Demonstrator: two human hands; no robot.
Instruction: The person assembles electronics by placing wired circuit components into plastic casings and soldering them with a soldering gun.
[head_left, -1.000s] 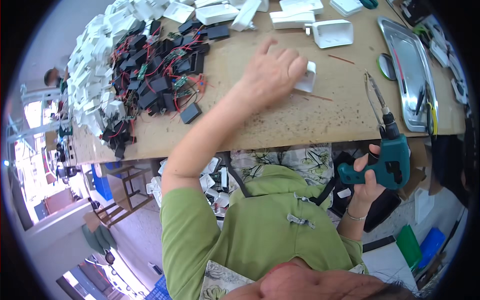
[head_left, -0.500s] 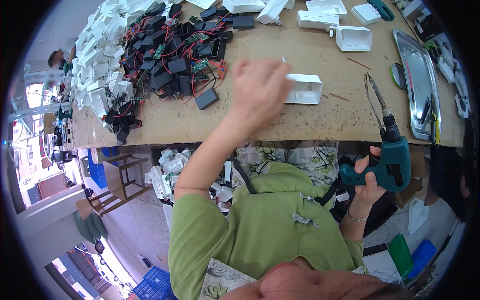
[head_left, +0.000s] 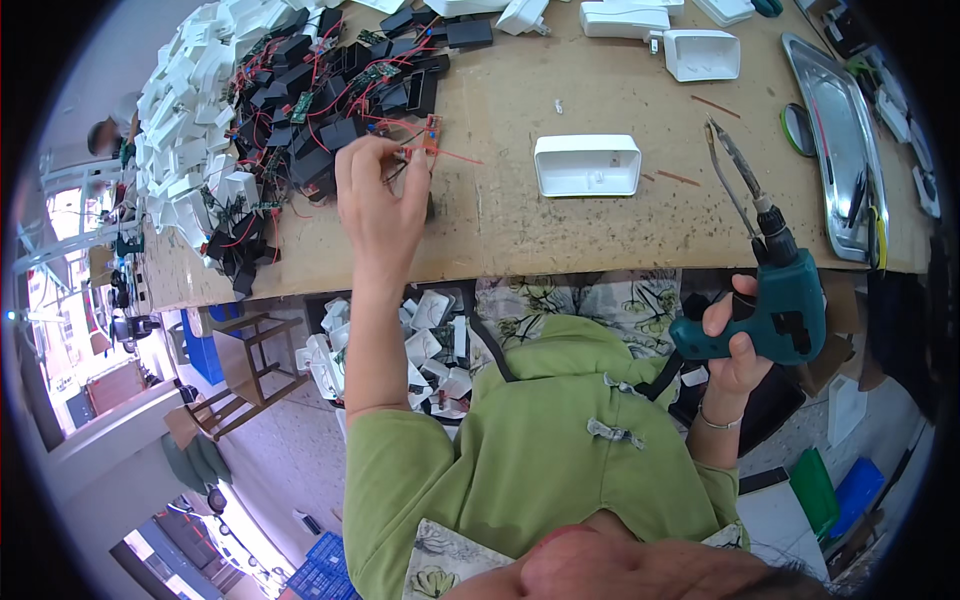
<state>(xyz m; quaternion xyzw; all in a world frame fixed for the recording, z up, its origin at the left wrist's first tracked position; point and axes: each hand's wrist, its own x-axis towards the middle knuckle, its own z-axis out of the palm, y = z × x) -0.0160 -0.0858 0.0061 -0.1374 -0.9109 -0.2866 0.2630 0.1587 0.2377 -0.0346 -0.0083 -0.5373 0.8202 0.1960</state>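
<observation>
At the near edge of the pile of black boxes (head_left: 318, 140), my left hand (head_left: 385, 205) is closed, thumb and fingertips pinched on a thin red wire (head_left: 455, 156). A small orange circuit board (head_left: 432, 135) lies just beyond the fingertips. The hand partly covers a black box beside it. My right hand (head_left: 738, 345) grips a teal soldering gun (head_left: 790, 310) by its handle, its metal tip and thin side tube pointing away over the tabletop. Between the hands, an open white plastic housing (head_left: 588, 180) sits on the table with its hollow side up.
White housings (head_left: 185, 130) are heaped at the far left, and more stand at the back right, one open housing (head_left: 702, 55) among them. At right lie a metal tray (head_left: 848, 190) and a green-rimmed round thing (head_left: 797, 130). Brown sticks (head_left: 678, 178) lie near the middle.
My left hand has moved left from the white housing to the pile's edge and closed on a red wire. The housing is now fully in view. My right hand still holds the soldering gun.
</observation>
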